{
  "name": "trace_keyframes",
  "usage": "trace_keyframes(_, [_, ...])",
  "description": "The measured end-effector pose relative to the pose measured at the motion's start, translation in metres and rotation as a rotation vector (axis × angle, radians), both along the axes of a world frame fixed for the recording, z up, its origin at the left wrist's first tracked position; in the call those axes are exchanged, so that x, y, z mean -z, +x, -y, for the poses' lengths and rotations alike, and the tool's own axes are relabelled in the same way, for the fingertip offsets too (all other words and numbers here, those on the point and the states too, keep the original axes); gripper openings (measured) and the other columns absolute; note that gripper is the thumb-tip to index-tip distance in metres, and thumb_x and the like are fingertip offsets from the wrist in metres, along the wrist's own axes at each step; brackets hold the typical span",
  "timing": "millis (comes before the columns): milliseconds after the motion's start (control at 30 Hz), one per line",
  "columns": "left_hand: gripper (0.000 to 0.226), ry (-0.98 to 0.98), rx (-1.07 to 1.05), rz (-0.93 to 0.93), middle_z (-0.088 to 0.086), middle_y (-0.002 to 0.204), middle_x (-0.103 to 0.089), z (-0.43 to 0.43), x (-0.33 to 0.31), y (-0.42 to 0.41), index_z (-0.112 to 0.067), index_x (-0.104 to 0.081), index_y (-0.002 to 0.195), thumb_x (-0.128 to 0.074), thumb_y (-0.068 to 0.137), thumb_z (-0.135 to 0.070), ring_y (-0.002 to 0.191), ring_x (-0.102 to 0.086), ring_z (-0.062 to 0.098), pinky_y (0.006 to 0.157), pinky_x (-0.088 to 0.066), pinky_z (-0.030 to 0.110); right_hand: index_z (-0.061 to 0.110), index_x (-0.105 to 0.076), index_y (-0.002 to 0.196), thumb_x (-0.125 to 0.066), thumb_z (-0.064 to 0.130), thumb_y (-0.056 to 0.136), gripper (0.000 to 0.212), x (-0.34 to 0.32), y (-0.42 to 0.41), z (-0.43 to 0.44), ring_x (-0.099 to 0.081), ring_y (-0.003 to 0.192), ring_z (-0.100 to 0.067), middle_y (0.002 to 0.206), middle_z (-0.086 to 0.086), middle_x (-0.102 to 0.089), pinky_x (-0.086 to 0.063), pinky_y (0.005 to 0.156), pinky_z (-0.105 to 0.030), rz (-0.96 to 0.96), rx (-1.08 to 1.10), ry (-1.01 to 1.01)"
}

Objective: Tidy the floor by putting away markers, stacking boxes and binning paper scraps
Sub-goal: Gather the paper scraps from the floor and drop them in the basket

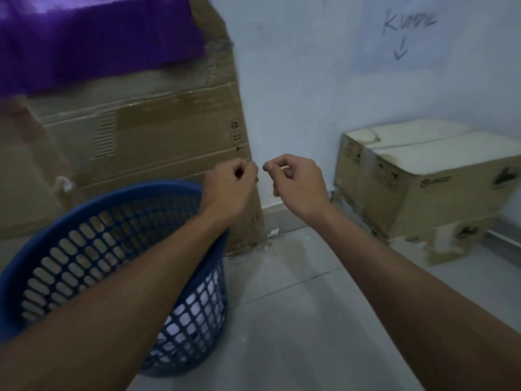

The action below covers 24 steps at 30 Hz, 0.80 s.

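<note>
A blue mesh plastic basket (84, 210) stands on the floor at lower left, with white paper (194, 306) showing through its wall. My left hand (231, 184) hovers past the basket's far right rim, fingers curled in a pinch with nothing visible in them. My right hand (296, 182) is level with it, a short gap apart, fingers also pinched and empty as far as I can see. A small white paper scrap (273, 232) lies on the floor at the foot of the wall.
A tall flattened cardboard box (158, 142) leans against the wall behind the basket, with purple cloth (93, 40) draped over it. At right a worn cardboard box (423, 176) sits on the floor by the wall. A paper sheet with handwriting (406, 29) hangs above it.
</note>
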<state>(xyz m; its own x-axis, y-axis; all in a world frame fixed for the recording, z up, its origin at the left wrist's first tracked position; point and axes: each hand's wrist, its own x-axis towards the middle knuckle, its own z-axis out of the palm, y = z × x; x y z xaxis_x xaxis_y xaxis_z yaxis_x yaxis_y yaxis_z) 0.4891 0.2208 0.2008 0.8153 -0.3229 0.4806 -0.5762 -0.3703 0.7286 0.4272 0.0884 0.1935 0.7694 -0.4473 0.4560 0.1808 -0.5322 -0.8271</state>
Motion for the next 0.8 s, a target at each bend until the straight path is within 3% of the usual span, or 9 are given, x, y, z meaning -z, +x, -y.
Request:
trace_keyframes(200, [0.034, 0.043, 0.127, -0.054, -0.017, 0.062, -0.068, 0.081, 0.01, -0.046, -0.021, -0.066, 0.062, -0.051, 0.087, -0.038, 0.064, -0.065, 0.008, 0.062, -0.051, 0.031, 0.019, -0.072, 0.081, -0.063, 0.029, 0.093, 0.018, 0.014, -0.057, 0.063, -0.057, 0.049, -0.013, 0.05, 0.004, -0.061, -0.049, 0.055, -0.033, -0.006, 0.16, 0.085])
trace_keyframes(333, [0.037, 0.114, 0.292, -0.049, -0.004, 0.064, -0.07, 0.129, 0.019, -0.083, -0.022, -0.066, 0.062, -0.048, 0.086, -0.043, 0.065, -0.067, 0.013, 0.065, -0.055, 0.039, 0.019, -0.073, 0.079, -0.063, 0.027, 0.093, 0.019, 0.025, -0.109, 0.102, -0.058, 0.051, -0.013, 0.056, 0.002, -0.064, -0.048, 0.054, -0.032, -0.007, 0.294, 0.098])
trace_keyframes(433, [0.039, 0.122, 0.365, -0.072, -0.006, 0.063, -0.07, 0.154, 0.026, -0.105, -0.026, -0.066, 0.059, -0.045, 0.081, -0.05, 0.064, -0.067, 0.01, 0.064, -0.056, 0.037, 0.016, -0.072, 0.08, -0.062, 0.024, 0.094, 0.019, 0.032, -0.144, 0.124, -0.058, 0.057, -0.015, 0.059, 0.004, -0.064, -0.048, 0.059, -0.033, -0.048, 0.36, 0.101])
trace_keyframes(533, [0.036, 0.132, 0.468, -0.083, -0.009, 0.061, -0.069, 0.184, 0.036, -0.135, -0.027, -0.065, 0.058, -0.05, 0.087, -0.042, 0.061, -0.065, 0.005, 0.062, -0.057, 0.035, 0.015, -0.073, 0.082, -0.061, 0.027, 0.094, 0.02, 0.036, -0.19, 0.148, -0.056, 0.057, -0.015, 0.059, 0.004, -0.062, -0.047, 0.058, -0.033, -0.072, 0.467, 0.114])
trace_keyframes(700, [0.037, 0.174, 0.654, -0.162, -0.004, 0.062, -0.068, 0.227, 0.057, -0.195, -0.021, -0.065, 0.062, -0.051, 0.092, -0.038, 0.062, -0.064, 0.015, 0.061, -0.053, 0.039, 0.016, -0.072, 0.078, -0.062, 0.027, 0.093, 0.021, 0.043, -0.265, 0.172, -0.053, 0.051, -0.009, 0.054, 0.006, -0.06, -0.047, 0.057, -0.031, -0.101, 0.625, 0.137])
trace_keyframes(800, [0.035, 0.22, 0.779, -0.171, -0.005, 0.064, -0.067, 0.247, 0.069, -0.237, -0.023, -0.065, 0.063, -0.051, 0.093, -0.036, 0.062, -0.063, 0.015, 0.058, -0.049, 0.032, 0.016, -0.072, 0.08, -0.061, 0.027, 0.094, 0.021, 0.047, -0.313, 0.178, -0.052, 0.05, -0.009, 0.054, 0.006, -0.06, -0.045, 0.057, -0.03, -0.129, 0.7, 0.153])
